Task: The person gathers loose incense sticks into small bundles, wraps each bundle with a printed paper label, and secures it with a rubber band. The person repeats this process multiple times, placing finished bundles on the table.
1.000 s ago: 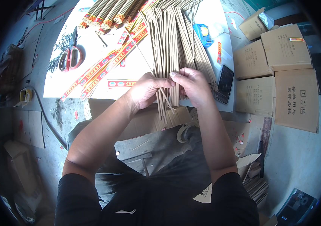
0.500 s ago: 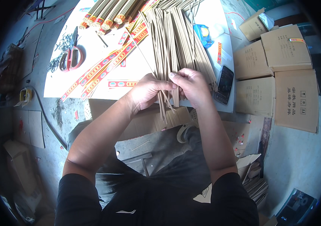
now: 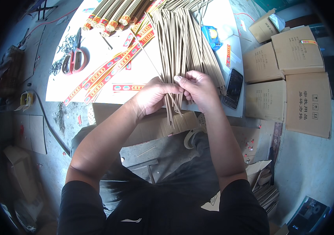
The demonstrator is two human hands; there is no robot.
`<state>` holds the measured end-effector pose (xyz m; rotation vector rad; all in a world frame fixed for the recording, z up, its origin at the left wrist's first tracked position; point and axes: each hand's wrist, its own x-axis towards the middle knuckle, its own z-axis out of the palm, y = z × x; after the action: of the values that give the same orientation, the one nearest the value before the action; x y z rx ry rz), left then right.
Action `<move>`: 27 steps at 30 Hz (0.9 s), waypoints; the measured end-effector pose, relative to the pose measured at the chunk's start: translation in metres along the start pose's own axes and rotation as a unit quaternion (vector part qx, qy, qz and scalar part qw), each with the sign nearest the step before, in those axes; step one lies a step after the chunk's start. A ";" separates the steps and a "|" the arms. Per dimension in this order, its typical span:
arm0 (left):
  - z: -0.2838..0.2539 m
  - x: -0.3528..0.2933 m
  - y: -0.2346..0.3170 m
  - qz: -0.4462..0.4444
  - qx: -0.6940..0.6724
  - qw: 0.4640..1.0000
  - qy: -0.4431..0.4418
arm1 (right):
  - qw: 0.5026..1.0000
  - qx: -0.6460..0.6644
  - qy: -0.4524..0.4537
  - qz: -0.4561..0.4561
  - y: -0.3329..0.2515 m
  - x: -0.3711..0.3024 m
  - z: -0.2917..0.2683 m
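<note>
A loose pile of thin brown incense sticks (image 3: 175, 43) lies spread on the white table, its near ends pointing at me. My left hand (image 3: 155, 95) is closed around several sticks, whose lower ends poke out below the fingers past the table edge. Right beside it, my right hand (image 3: 199, 89) has thumb and fingers pinched on sticks at the same level; its fingertips partly hide them. The two thumbs almost touch. One single stick slants away to the upper left from my left hand.
Left of the pile lie red-and-yellow paper strips (image 3: 114, 70) and red-handled scissors (image 3: 74, 60). Banded stick bundles (image 3: 112, 17) are stacked at the back. On the right are a blue tape dispenser (image 3: 211, 38), a phone (image 3: 234, 88) and cardboard boxes (image 3: 267, 100) beyond the table.
The stick ends that hung below my right fingers no longer show there. Both hands stay almost in place, and my left hand keeps its sticks.
</note>
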<state>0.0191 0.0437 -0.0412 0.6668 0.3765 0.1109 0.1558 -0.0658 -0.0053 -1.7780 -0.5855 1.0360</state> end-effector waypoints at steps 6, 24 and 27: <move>-0.005 -0.001 0.001 -0.027 -0.037 0.999 -0.001 | 1.000 -0.013 -0.006 0.016 0.005 0.004 -0.006; -0.015 0.008 -0.004 -0.090 -0.132 0.987 0.027 | 0.887 -0.376 0.207 -0.171 0.014 0.006 -0.029; -0.007 0.005 0.000 -0.070 -0.134 0.988 0.030 | 0.833 -0.475 0.204 -0.199 0.014 0.002 -0.021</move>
<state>0.0210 0.0492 -0.0480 0.3713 0.4561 0.0474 0.1742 -0.0804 -0.0147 -2.4586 -1.2638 -0.0124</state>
